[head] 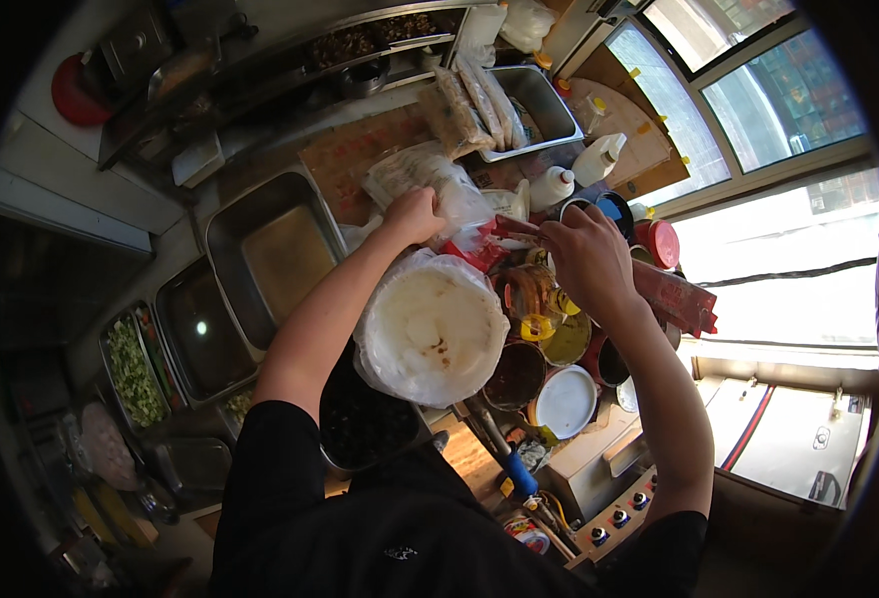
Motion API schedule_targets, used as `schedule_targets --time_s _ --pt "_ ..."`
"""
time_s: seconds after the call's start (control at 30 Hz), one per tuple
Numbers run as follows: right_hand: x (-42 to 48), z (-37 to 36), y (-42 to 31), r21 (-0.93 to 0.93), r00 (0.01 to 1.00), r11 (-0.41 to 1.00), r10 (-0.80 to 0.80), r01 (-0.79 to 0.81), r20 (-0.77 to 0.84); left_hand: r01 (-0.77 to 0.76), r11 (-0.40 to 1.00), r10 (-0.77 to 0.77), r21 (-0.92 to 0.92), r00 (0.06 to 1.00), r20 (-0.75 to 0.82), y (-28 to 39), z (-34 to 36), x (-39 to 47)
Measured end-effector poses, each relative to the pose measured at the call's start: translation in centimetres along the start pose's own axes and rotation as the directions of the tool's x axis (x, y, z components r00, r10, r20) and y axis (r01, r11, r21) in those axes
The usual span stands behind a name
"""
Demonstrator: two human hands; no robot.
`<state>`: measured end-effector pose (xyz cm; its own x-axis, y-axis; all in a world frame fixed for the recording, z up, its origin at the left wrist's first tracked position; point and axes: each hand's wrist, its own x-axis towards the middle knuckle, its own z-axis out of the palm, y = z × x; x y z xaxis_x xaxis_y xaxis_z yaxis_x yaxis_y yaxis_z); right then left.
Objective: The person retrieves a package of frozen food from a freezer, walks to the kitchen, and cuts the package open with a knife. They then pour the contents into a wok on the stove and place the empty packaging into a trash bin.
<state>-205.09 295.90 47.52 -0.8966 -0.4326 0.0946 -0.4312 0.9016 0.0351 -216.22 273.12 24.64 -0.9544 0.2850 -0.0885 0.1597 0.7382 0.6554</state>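
Note:
My left hand (412,217) has its fingers closed on a clear plastic bag (458,198) with pale contents. My right hand (593,254) grips a long red packet (671,295), which sticks out on both sides of the fist. Red-printed wrapping (477,253) lies by the mouth of the plastic bag, between the hands. Just below my left hand is a round white tub (432,329) lined with thin plastic; its whitish surface carries a few brown spots. My fingertips are partly hidden on both hands.
Oil bottles (533,295) and open tins (514,374) crowd the area right of the tub. White jugs (551,187) stand behind. Steel pans (279,254) line the left, one with chopped green vegetables (134,370). A steel tray (540,105) holds long bagged goods (477,105). Windows (783,97) are at right.

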Motion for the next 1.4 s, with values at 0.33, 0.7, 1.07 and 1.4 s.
schedule_targets --time_s 0.33,0.7,1.07,1.4 --pt "6.6 8.5 -1.7 -0.090 0.970 0.967 -0.235 0.239 0.059 0.066 0.764 0.064 -0.642 0.982 0.177 -5.0 -1.0 1.4" --pt "12.3 14.2 -6.9 0.025 0.925 0.978 0.186 -0.205 0.331 -0.051 0.807 0.088 -0.588 0.996 0.034 -3.3 -0.2 0.5" --pt "11.0 12.6 -1.9 0.398 0.903 0.822 0.299 -0.409 0.310 -0.019 0.806 -0.071 -0.592 0.989 -0.128 -1.4 -0.3 -0.4" --pt "4.0 3.1 -6.9 0.115 0.700 0.927 0.184 -0.357 0.690 0.050 0.796 -0.212 -0.604 0.956 -0.201 -1.0 0.2 0.3"
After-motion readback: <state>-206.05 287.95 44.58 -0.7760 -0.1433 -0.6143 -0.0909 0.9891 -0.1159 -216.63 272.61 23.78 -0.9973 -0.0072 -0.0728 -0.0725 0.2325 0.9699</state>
